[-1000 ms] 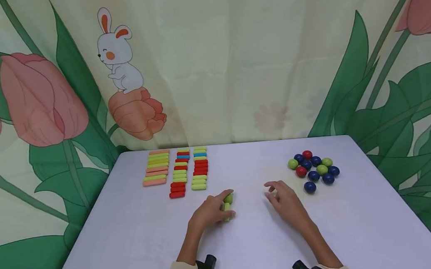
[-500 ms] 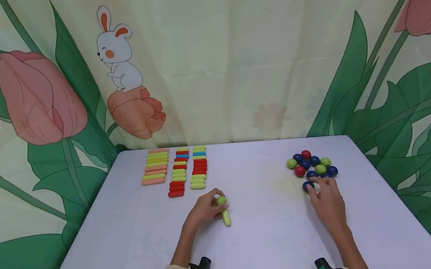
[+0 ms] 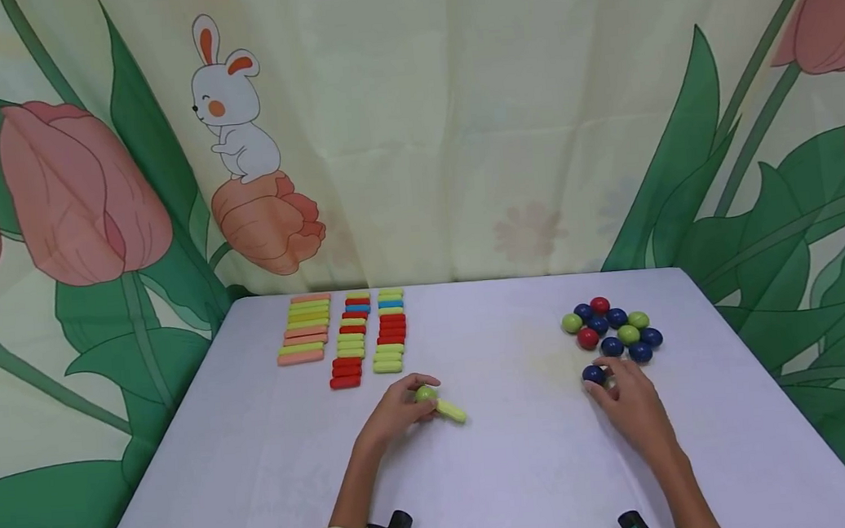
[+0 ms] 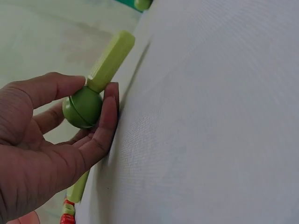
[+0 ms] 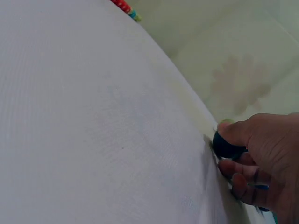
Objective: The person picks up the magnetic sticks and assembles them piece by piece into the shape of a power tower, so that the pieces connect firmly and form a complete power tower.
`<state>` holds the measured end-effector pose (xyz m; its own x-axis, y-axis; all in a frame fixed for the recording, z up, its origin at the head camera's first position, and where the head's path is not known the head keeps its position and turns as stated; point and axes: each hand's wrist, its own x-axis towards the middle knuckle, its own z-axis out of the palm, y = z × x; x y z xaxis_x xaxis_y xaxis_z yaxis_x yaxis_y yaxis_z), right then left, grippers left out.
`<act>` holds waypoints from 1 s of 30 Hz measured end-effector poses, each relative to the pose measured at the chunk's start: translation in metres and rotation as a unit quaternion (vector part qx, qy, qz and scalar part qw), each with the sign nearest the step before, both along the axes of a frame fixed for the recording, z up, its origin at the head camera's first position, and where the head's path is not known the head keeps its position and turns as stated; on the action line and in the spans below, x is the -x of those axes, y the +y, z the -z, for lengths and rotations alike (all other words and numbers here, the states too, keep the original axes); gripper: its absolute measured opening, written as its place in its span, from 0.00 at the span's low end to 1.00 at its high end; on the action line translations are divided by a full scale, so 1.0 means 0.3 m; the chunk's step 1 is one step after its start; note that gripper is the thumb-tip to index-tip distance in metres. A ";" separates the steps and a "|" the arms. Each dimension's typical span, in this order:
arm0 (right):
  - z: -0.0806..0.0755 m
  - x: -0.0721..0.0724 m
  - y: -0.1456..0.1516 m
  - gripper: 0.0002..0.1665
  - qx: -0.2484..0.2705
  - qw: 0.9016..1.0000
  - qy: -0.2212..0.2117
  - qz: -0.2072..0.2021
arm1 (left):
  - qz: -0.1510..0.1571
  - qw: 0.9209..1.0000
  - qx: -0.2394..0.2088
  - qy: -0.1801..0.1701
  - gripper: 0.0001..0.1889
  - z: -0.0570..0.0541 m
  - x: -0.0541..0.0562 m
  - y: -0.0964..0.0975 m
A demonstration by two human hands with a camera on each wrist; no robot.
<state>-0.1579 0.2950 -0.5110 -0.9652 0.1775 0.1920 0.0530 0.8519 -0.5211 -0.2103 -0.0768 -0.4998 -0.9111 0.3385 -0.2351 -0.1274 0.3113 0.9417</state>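
Note:
My left hand pinches a green ball between thumb and fingers, low over the table. A light green stick is joined to the ball and points away from the hand, to the right in the head view. On the right, my right hand grips a dark blue ball with thumb and fingers, just in front of the ball cluster. In the right wrist view the thumb covers part of that blue ball.
Several blue, red and green balls lie grouped at the right of the white table. Three columns of coloured sticks lie at the back left. A patterned curtain hangs behind the table.
My right hand has moved right to the cluster, taken a blue ball and drawn it slightly nearer and left. The left hand's stick has swung from pointing toward me to pointing rightward.

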 end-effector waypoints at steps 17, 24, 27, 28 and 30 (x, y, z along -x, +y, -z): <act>-0.021 0.076 -0.168 0.26 0.193 0.962 -0.112 -0.157 | -0.082 0.986 -0.114 -0.091 0.21 0.025 0.007 0.049; -0.025 0.099 -0.299 0.24 0.290 0.929 -0.153 -0.174 | -0.096 0.976 -0.160 -0.109 0.21 0.029 0.004 0.091; -0.018 0.106 -0.338 0.24 0.319 0.916 -0.153 -0.189 | -0.096 0.976 -0.159 -0.113 0.21 0.028 0.004 0.104; -0.017 0.107 -0.346 0.24 0.323 0.914 -0.151 -0.194 | -0.095 0.976 -0.157 -0.116 0.21 0.027 0.004 0.108; -0.015 0.111 -0.361 0.24 0.327 0.913 -0.147 -0.198 | -0.094 0.977 -0.155 -0.116 0.21 0.025 0.005 0.110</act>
<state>-0.1913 0.1866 -0.5067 -0.9716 -0.2112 -0.1069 0.0276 0.3472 -0.9374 -0.2117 -0.0439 -0.5072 -0.8985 0.2581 -0.3552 -0.3759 -0.0342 0.9260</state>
